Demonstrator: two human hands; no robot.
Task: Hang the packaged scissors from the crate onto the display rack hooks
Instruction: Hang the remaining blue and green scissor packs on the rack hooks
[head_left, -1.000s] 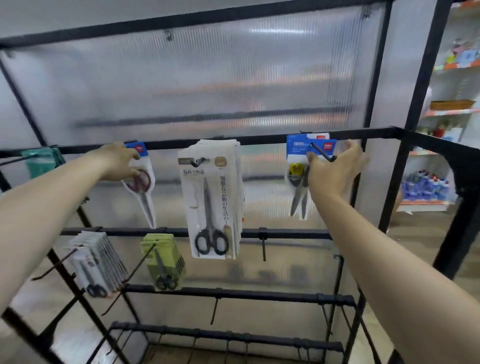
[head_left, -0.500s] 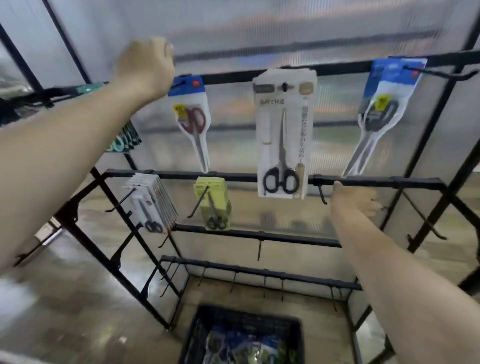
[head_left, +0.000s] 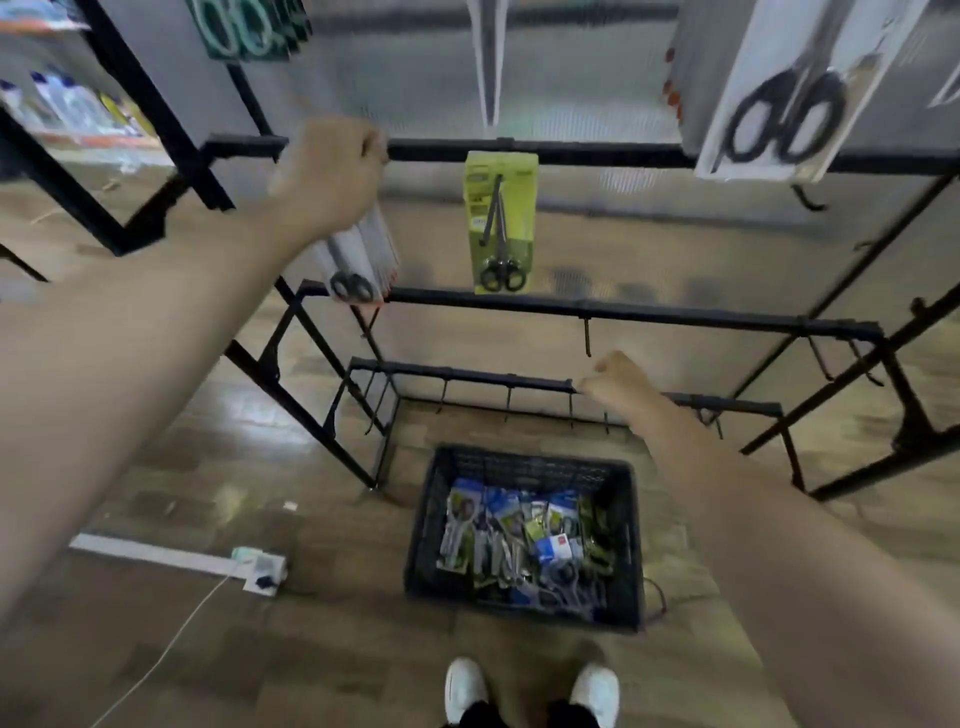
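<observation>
The shoes (head_left: 530, 691) stand just behind the crate (head_left: 422, 545) on the floor, so a step forward during the reach can kick the crate or bring the person against the rack (head_left: 623, 312). To the left, a cable (head_left: 171, 639) runs across the floor to a power strip (head_left: 262, 569), and a sidestep that way can snag it. The scissor packs (head_left: 519, 540) lie in a loose, overlapped heap inside the crate, with none in either hand. A hasty grab can lift two at once or drag a neighbour over the rim. The right hand (head_left: 618, 382) hangs above the crate in front of the lowest rail, fingers loosely curled with nothing in them. It is probably about to go down for the next pack. The bare hooks (head_left: 587, 338) jut from the rack toward the person and can catch the wrist or forearm on the way. The left hand (head_left: 332, 176) is farther up at the middle rail, fingers curled over the top of the white packs (head_left: 358, 260). The frame does not show whether it grips the packs, their hook or the rail. If it withdraws while gripping them, the stack can slide off its hook. The green pack (head_left: 500, 223) hangs just beside and can be knocked askew. The view is blurred, so the seating of any pack on its hook cannot be verified.
</observation>
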